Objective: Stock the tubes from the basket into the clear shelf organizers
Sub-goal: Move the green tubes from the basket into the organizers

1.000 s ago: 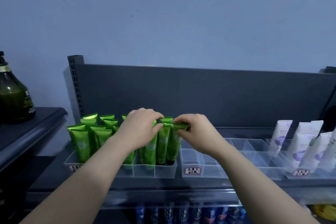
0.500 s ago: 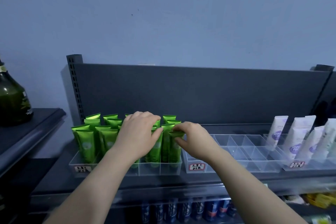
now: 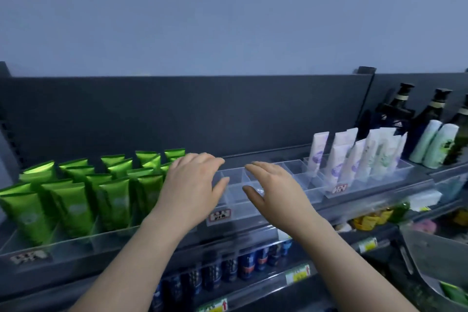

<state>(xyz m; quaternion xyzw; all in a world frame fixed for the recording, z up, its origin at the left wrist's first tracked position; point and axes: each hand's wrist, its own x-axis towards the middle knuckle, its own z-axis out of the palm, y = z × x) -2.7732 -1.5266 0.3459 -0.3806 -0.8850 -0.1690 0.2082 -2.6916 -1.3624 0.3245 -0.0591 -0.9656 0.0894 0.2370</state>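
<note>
Several green tubes (image 3: 73, 200) stand upright in the left clear organizer (image 3: 76, 243) on the dark top shelf. My left hand (image 3: 192, 187) hovers at the right end of that green row, fingers relaxed and holding nothing. My right hand (image 3: 273, 192) is spread open over the middle clear organizer (image 3: 235, 192), whose compartments hold nothing. Neither hand touches a tube. White tubes (image 3: 354, 157) fill the right clear organizer (image 3: 374, 182). At the bottom right a grey basket (image 3: 435, 266) shows a green tube (image 3: 453, 291) inside.
Dark pump bottles (image 3: 430, 114) and pale green bottles (image 3: 435, 144) stand at the far right of the shelf. Blue cans (image 3: 243, 263) line the shelf below, behind price tags (image 3: 296, 273). A dark back panel (image 3: 202, 114) rises behind the organizers.
Both hands let go of the rightmost green tubes and drew back, opening. The view swung right, bringing the right bottles and the basket into sight.
</note>
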